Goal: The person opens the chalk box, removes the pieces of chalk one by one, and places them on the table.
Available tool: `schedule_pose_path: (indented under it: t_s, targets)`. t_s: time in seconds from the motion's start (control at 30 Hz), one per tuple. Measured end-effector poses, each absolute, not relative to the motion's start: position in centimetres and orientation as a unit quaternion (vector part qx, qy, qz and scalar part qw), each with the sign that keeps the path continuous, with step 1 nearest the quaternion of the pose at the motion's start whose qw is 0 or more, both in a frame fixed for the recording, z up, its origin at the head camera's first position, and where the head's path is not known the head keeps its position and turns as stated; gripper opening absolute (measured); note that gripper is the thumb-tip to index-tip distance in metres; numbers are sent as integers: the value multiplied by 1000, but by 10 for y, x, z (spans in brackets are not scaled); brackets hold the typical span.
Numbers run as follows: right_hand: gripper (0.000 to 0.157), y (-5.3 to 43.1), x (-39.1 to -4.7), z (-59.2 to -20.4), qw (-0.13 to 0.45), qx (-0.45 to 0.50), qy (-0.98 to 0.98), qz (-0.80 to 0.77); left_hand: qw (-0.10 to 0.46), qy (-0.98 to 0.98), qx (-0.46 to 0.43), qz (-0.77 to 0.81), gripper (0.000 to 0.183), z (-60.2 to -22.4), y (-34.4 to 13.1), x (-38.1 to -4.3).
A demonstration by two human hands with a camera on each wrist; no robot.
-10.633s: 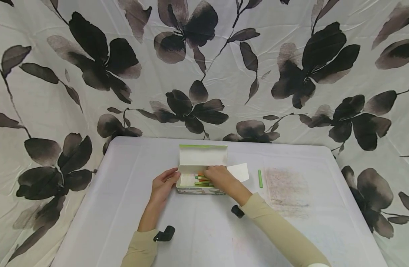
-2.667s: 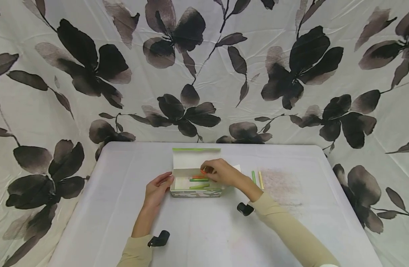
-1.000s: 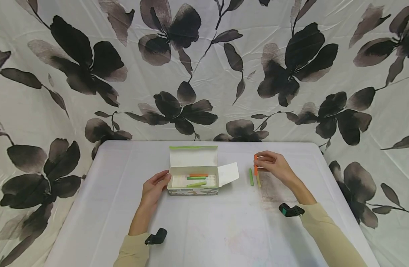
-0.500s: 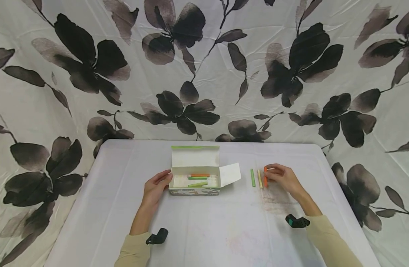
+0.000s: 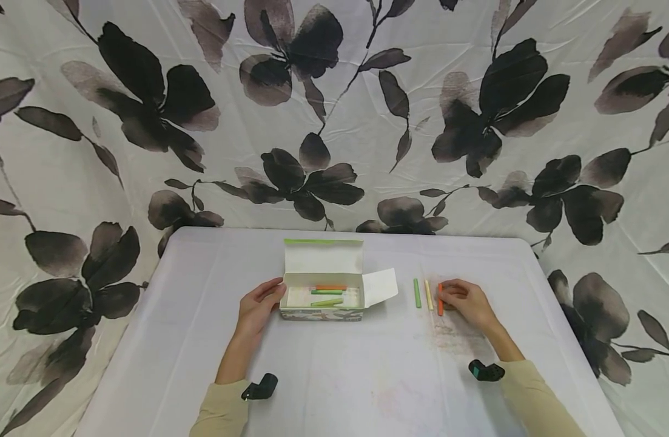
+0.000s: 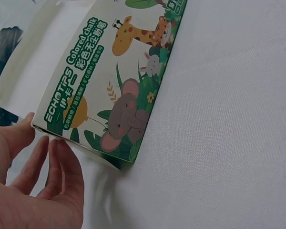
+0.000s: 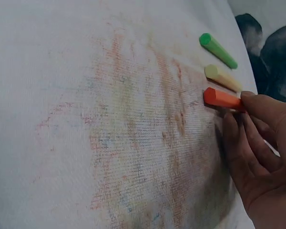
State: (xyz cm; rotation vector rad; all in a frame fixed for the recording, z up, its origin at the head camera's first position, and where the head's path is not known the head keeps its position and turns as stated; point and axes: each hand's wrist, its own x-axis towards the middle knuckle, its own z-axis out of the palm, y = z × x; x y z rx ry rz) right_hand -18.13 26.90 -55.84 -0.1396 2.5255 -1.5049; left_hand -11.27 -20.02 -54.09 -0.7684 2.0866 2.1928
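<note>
My left hand holds the left end of an open chalk box, thumb at the corner and bent fingers along the end panel. The left wrist view shows the animal pictures on the box front. Inside lie an orange chalk and two green chalks, one darker and one lighter. With thumb and fingers, my right hand pinches another orange chalk low over the cloth. Beside it, side by side, lie a pale yellow chalk and a green chalk.
The box's lid stands raised at the back, and its white side flap sticks out to the right. Chalk smudges mark the white tablecloth under my right hand. A flowered curtain hangs behind the table.
My right hand has taken an orange chalk from the box to the right and lowered it beside the yellow one. The yellow chalk joined the green one earlier. My left hand stays at the box.
</note>
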Motion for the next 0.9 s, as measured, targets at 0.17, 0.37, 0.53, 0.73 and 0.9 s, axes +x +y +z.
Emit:
schedule_pose_path:
  t_s: [0.17, 0.37, 0.53, 0.73, 0.9]
  targets:
    - [35, 264, -182, -560, 74, -49, 883, -461, 16, 670, -246, 700, 43, -540, -198, -113]
    - [27, 259, -182, -555, 48, -63, 905, -419, 18, 670, -246, 700, 43, -540, -196, -113]
    - [20, 255, -183, -544, 7, -86, 916, -393, 16, 672, -245, 699, 43, -540, -196, -113]
    - [18, 247, -189, -527, -8, -94, 922, -375, 15, 674, -246, 696, 43, -540, -198, -112]
    - [18, 236, -194, -512, -16, -104, 920, -379, 17, 672, -246, 698, 45, -540, -200, -112]
